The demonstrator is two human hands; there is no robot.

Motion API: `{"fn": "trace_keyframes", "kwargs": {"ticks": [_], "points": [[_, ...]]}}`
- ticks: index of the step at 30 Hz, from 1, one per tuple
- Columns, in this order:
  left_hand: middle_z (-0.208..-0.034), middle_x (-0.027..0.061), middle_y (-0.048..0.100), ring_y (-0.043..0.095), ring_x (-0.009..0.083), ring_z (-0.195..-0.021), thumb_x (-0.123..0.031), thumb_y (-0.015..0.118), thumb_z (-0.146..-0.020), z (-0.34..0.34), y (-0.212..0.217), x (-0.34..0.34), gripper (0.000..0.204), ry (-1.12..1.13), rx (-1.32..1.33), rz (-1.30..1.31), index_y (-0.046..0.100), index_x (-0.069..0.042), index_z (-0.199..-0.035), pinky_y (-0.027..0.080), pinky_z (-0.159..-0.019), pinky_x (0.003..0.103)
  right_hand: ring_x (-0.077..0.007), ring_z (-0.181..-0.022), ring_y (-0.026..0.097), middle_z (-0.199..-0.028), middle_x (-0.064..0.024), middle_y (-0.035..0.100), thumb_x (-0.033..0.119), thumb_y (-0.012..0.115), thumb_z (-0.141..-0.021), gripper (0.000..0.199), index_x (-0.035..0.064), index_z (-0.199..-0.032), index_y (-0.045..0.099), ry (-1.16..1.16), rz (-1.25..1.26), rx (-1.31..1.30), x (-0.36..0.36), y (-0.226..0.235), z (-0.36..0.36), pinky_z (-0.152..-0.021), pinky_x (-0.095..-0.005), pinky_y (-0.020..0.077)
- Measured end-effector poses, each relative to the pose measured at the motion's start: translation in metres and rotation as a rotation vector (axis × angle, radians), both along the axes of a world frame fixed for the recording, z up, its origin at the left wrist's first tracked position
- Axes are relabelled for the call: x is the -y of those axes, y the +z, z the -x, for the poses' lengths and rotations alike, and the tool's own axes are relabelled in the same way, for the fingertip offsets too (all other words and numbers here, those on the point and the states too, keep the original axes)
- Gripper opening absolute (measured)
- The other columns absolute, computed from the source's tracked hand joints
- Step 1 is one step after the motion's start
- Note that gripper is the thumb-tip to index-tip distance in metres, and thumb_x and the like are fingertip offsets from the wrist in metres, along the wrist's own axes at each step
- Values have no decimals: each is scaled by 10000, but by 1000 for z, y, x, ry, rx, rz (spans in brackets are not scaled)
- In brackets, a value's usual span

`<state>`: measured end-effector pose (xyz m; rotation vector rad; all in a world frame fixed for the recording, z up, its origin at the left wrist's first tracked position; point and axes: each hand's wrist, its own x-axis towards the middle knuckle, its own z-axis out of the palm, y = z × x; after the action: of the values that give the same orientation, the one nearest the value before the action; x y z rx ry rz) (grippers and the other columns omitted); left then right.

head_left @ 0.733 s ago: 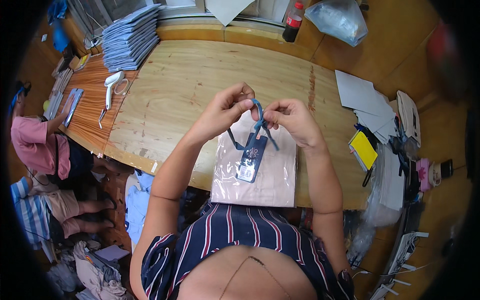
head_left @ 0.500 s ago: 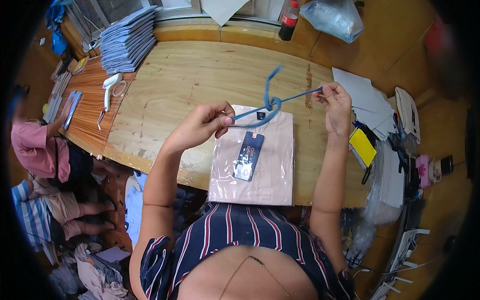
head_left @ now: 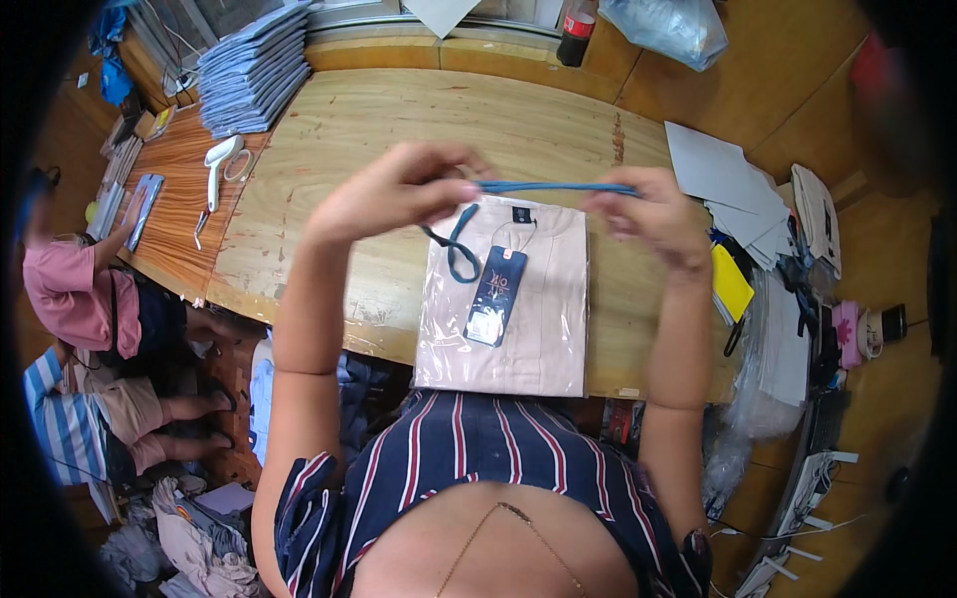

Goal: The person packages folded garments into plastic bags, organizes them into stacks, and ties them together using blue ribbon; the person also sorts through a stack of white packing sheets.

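A blue cord [head_left: 558, 186] is stretched level between my two hands, above the far end of a packed garment. My left hand [head_left: 414, 189] is closed on one end, and a loose tail of the cord dangles below it in a loop. At the other end my right hand [head_left: 653, 209] is closed round the cord, its fingers slightly blurred. Beneath them lies a folded pale pink shirt [head_left: 548, 319] in a clear plastic bag, flat at the table's near edge. A dark blue hang tag [head_left: 496, 296] shows on its front, below the collar label.
The wooden table [head_left: 349, 169] carries a stack of bagged blue shirts [head_left: 254, 75] and a white handheld steamer-like tool [head_left: 216, 169] at left. White papers [head_left: 723, 179] and a yellow packet [head_left: 733, 283] lie right. A cola bottle [head_left: 576, 35] stands behind. Another person [head_left: 80, 289] sits left.
The knotted, slanting cord is now drawn straight and doubled between my hands. My left hand has moved up and away; the right has lowered slightly. The loose tail now hangs at left.
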<state>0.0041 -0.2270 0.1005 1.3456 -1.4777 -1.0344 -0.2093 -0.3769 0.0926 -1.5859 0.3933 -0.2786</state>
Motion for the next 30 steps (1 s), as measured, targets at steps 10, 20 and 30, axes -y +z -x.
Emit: {"fn": "trace_keyframes", "kwargs": {"ticks": [10,20,30], "points": [[-561,7,472,419,71,-484,-106,480,-804,23,-15,39,111,-8,370,78,489,2,-825,347,-422,222,-66,-724,468,-884,-9,520,93,598,-707,525,6,-1171,369,-55,387,247,-19,-32,-38,-610,-193,407],[-574,-3,498,381,31,-457,-47,470,-791,-26,-30,41,106,-122,70,-180,522,2,-869,282,-399,174,-100,-679,510,-836,-61,584,118,517,-777,242,-28,-968,543,-136,564,-192,47,-55,25,-634,-222,420],[-621,-6,494,425,48,-519,-70,473,-790,-77,-58,56,94,-338,181,-402,520,10,-802,313,-457,177,-55,-513,402,-601,-2,509,131,502,-790,182,-34,-844,555,-32,-151,-218,63,-66,14,-497,-192,384]]}}
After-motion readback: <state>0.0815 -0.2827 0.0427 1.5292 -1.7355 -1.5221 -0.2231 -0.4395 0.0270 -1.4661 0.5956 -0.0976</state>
